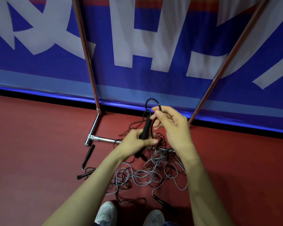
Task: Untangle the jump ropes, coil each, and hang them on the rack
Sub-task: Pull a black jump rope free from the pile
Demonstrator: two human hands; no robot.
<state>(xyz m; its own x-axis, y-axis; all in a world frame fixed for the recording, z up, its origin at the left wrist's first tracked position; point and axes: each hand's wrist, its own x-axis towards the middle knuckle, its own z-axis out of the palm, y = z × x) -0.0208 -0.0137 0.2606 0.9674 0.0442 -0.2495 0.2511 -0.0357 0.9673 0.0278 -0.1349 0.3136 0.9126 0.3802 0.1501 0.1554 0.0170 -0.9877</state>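
Tangle of jump ropes [151, 176] lies on the red floor [39, 144] just in front of the person's shoes [106, 212] and spreads across the chrome base bar of the rack [103, 139]. The rack's uprights rise right behind the work, so hanging should call for only a short lift. The left hand [135, 143] has its fingers curled round the lower part of a black handle [146, 126] and holds it upright above the heap. That seems meant to anchor one end of one rope so its cord can be followed out of the knot. The right hand [172, 128] pinches the black cord [151, 98] between thumb and forefinger just above the handle's top, where the cord arches in a small loop; its other fingers are loosely bent and hold nothing. I judge this to be the start of freeing a first rope, and nothing hangs on the visible part of the rack. The heap mixes thin grey cords and thin black ones in many overlapping loops. A loose handle [88, 154] lies beside the rack's base at the left, and a second loose handle [162, 201] lies near the right shoe. How many ropes there are I cannot tell
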